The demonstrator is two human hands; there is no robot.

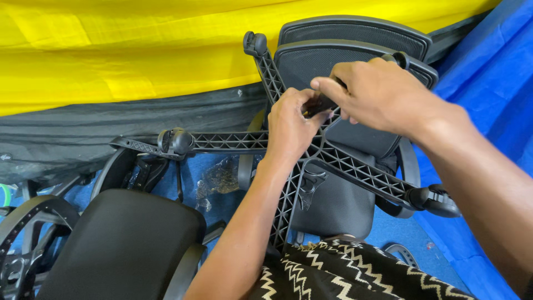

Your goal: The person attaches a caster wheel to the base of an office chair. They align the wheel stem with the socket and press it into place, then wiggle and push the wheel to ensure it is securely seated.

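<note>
Both forearms are bare, with no sleeves, gloves, watch or rings. The left hand [291, 125] and right hand [377, 94] are uncovered. The lap garment [344, 272] is black with cream zigzag stripes.

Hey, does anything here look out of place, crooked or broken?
Nothing looks broken. The black star-shaped plastic chair base lies upturned, ribbed underside showing, with castors on only some arms. Both hands meet at its hub. A crumpled clear plastic bag lies loose on the blue floor covering beneath it.
</note>
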